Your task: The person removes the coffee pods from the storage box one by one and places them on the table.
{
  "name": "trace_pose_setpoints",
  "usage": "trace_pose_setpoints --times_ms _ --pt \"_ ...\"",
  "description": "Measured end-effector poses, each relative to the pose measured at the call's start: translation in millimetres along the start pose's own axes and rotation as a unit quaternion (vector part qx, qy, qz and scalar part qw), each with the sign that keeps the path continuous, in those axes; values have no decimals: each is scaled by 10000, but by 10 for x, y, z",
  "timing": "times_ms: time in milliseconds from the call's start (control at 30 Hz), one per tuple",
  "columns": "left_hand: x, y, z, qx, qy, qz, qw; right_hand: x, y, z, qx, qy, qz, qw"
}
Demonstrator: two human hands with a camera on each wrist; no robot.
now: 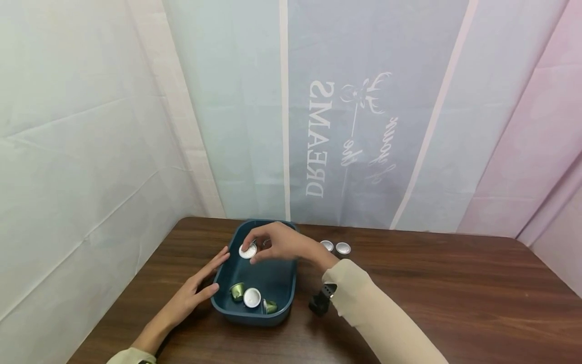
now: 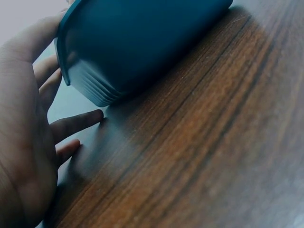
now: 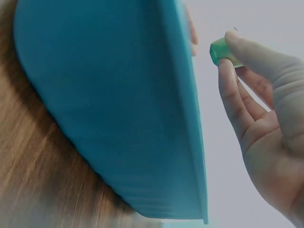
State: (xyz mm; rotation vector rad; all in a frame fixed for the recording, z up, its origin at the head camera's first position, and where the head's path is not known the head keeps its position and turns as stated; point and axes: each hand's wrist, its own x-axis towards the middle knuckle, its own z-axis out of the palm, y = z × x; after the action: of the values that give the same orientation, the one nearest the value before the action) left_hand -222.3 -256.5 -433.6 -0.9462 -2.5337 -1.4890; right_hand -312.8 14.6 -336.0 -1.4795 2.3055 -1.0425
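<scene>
Over the far half of a blue plastic bin (image 1: 291,303), my right hand (image 1: 282,241) pinches a coffee capsule (image 1: 247,251), its white lid showing in the head view. The right wrist view shows the same capsule's green body (image 3: 219,50) between thumb and fingertips, above the bin's rim (image 3: 197,133). My left hand (image 1: 193,293) rests against the bin's left side with fingers extended; the left wrist view shows some fingers (image 2: 46,69) at the rim. Inside the bin's near end lie a green capsule (image 1: 237,291), a white-topped capsule (image 1: 252,298) and another green capsule (image 1: 270,307) on its side.
Two more capsules, one partly behind my right wrist (image 1: 326,245) and one beside it (image 1: 343,248), stand right of the bin on the brown wooden table (image 1: 432,293). A printed fabric backdrop (image 1: 364,126) hangs behind the table, with pale fabric (image 1: 91,151) on the left.
</scene>
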Motion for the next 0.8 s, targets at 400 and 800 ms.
trace_pose_setpoints --times_ms 400,800 --pt "-20 0 -4 121 40 101 9999 -268 14 -137 739 679 183 9948" --pt "-23 14 3 172 101 212 9996 -642 -188 -352 1056 1421 455 9831"
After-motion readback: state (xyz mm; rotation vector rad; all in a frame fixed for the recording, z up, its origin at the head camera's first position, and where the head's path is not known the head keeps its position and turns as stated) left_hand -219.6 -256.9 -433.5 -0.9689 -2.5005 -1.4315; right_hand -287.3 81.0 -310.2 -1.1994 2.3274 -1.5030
